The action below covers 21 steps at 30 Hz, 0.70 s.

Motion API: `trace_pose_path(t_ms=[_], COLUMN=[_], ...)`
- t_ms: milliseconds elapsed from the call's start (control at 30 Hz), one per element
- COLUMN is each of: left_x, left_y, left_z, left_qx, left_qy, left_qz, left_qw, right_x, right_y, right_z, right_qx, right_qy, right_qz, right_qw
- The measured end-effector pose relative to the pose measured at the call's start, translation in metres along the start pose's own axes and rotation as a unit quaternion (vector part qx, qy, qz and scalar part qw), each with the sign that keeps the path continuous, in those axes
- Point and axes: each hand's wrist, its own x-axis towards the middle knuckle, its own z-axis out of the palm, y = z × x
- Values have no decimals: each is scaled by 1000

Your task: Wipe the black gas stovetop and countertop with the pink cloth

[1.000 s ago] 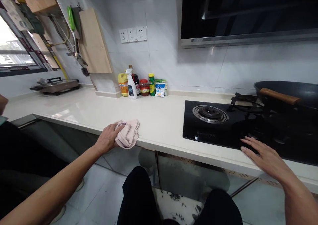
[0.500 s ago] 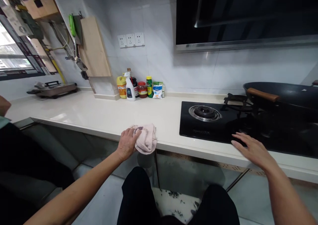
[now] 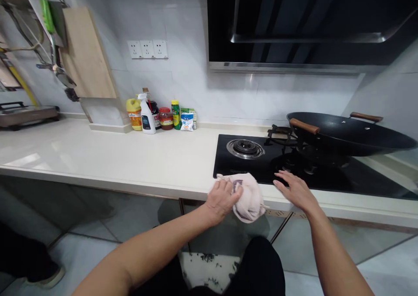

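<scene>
My left hand (image 3: 222, 200) is closed on a pale pink cloth (image 3: 250, 196), pressed against the front edge of the white countertop (image 3: 156, 161). Part of the cloth overlaps the front left of the black gas hob (image 3: 261, 167), and part hangs over the counter edge. To the right, my right hand (image 3: 298, 192) rests at the hob's front edge with its fingers stretched apart and nothing in them.
A large wok (image 3: 346, 132) with wooden handles sits over the right burner. Against the wall stand a spray bottle (image 3: 147, 117), a yellow jug (image 3: 133, 115), a red-lidded jar (image 3: 166, 119) and packets. A range hood (image 3: 294, 30) overhangs the hob. Another person's foot (image 3: 48, 276) shows at lower left.
My left hand has carried the cloth rightward along the counter edge to the hob. The view has turned right, bringing the whole wok into sight. My right hand stays at the hob's front edge.
</scene>
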Motion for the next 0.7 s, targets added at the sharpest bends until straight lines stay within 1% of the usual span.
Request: trace_pose_path(t_ms=[100, 167, 233, 300, 400, 500, 600, 700], left_x=[34, 52, 65, 70, 63, 46, 19, -18], left_y=[44, 70, 87, 92, 81, 59, 29, -10], left_z=[14, 24, 31, 34, 28, 18, 10, 7], left_qx=[-23, -40, -53, -61, -66, -68, -77, -82], left_qy=[52, 72, 90, 111, 120, 113, 109, 74], left_qz=[39, 54, 62, 70, 82, 73, 51, 18], left_qw=[998, 995, 993, 989, 987, 989, 990, 994], right_x=[1, 2, 3, 4, 4, 4, 4, 4], right_y=[5, 9, 14, 18, 18, 15, 11, 9], right_z=[1, 0, 0, 0, 2, 3, 2, 0], right_qx=[17, 42, 70, 87, 84, 80, 90, 86], right_qy=[-3, -12, -26, -35, -30, -29, -29, -30], right_qz=[-4, -2, 0, 3, 4, 16, 34, 32], right_qw=[1000, 999, 997, 996, 996, 996, 995, 995])
